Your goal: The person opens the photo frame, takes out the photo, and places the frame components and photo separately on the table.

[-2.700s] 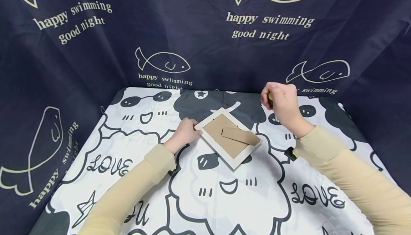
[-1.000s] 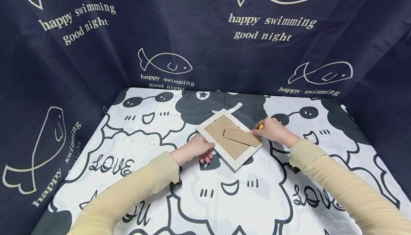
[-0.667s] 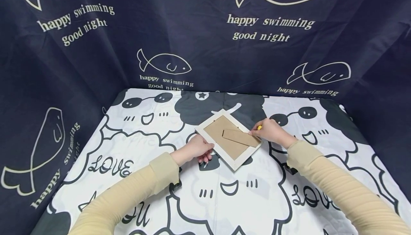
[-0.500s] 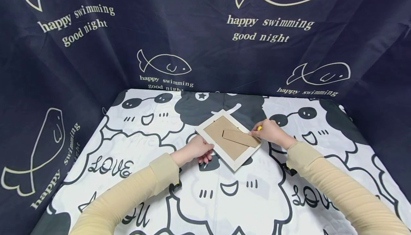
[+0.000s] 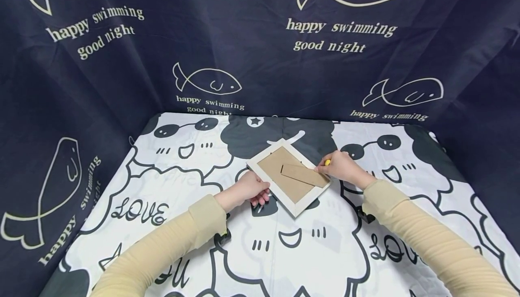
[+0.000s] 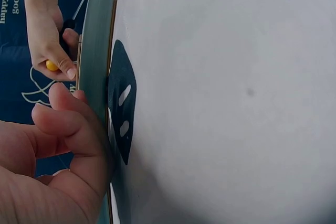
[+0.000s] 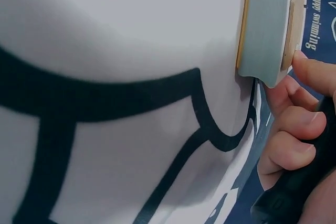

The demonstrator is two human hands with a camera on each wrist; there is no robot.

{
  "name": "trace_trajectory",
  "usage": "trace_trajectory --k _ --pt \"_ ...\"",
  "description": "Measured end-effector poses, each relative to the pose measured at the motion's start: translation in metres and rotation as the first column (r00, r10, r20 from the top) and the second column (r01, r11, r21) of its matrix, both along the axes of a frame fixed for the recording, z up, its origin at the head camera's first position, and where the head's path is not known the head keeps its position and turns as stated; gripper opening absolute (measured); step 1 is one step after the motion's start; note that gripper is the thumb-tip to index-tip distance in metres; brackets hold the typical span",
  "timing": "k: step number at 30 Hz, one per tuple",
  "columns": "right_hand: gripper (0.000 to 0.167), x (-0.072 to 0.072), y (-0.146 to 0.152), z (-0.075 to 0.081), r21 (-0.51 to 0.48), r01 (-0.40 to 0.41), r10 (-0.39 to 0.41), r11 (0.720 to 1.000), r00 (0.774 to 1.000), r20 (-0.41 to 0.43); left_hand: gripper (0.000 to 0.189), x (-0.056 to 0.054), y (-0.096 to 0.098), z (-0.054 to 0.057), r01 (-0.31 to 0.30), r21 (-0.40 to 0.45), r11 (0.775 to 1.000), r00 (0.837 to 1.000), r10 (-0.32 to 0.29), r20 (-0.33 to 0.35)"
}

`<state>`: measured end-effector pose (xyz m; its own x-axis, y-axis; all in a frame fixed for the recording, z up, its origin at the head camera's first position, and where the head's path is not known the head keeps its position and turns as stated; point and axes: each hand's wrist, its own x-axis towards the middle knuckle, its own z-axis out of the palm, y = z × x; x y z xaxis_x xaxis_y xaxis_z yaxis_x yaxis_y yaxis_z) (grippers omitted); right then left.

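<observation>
A white-bordered picture frame (image 5: 284, 198) lies face down, its corner pointing toward me, with a brown backing board (image 5: 290, 188) and a cardboard easel stand (image 5: 302, 174). My left hand (image 5: 248, 188) pinches the frame's lower-left edge, thumb on top and fingers curled below. At the right corner, the thumb and forefinger of my right hand (image 5: 343, 167) touch the edge of the stand. The other fingers of that hand curl round a tool with a black handle (image 7: 294, 192) and a yellow part (image 5: 327, 162); its working end is hidden.
A white cloth (image 5: 317, 261) printed with black cartoon sheep covers the table. Dark blue curtains (image 5: 260, 39) with fish drawings stand behind and at both sides. Small black devices (image 5: 222, 236) sit under both cuffs.
From a raised position right of the frame, my right hand has come down to the stand with the tool. My left hand has slid from the left corner along the edge toward me.
</observation>
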<state>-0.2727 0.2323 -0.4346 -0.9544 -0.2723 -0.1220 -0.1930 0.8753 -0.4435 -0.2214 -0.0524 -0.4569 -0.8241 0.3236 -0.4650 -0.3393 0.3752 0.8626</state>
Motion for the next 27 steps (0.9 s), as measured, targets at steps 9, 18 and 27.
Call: trace_trajectory --k 9,18,27 --pt "0.018 0.006 -0.001 0.004 -0.038 -0.023 0.022 0.999 0.999 -0.025 0.028 0.002 -0.001 0.004 0.004 -0.002 1.0 1.0 -0.004 0.003" --pt "0.019 0.016 -0.004 0.006 -0.054 0.033 -0.034 0.998 0.999 -0.013 0.028 0.001 -0.005 0.009 0.01 -0.018 1.0 1.0 -0.01 -0.011" --pt "0.02 0.024 -0.007 0.004 -0.049 0.07 -0.072 0.996 0.997 -0.031 0.029 -0.004 -0.01 0.008 0.041 -0.081 0.996 0.997 -0.046 -0.059"
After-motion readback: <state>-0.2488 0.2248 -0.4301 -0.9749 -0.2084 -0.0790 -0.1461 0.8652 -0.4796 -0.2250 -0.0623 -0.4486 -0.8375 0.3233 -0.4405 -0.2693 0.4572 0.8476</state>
